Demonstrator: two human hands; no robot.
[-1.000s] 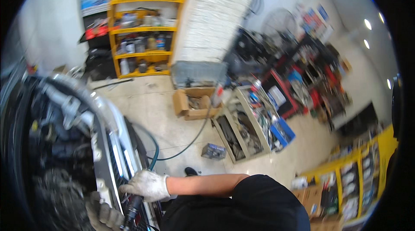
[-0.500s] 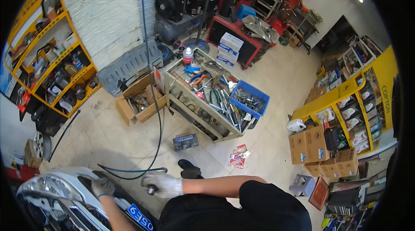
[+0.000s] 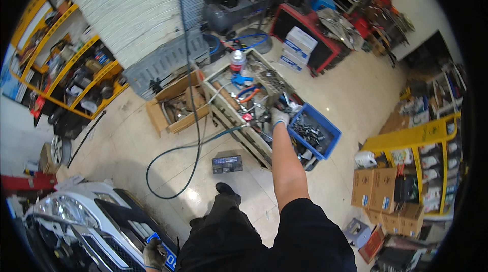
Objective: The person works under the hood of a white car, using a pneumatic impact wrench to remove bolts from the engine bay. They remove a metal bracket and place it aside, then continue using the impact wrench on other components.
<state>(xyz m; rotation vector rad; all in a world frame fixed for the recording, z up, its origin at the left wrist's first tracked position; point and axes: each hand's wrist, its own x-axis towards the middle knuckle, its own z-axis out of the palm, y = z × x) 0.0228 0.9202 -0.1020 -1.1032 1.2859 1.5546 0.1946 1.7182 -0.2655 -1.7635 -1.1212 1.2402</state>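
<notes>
This is a car repair workshop: a white car [image 3: 104, 234] noses up beside the left hand [image 3: 154, 255], and the right hand [image 3: 279, 117] is at a cluttered tool cart [image 3: 219, 104] with pliers [image 3: 249, 93], next to a blue bin [image 3: 333, 142] of metal parts. Well left of that hand, yellow shelves [image 3: 72, 66] hold bottles.
</notes>
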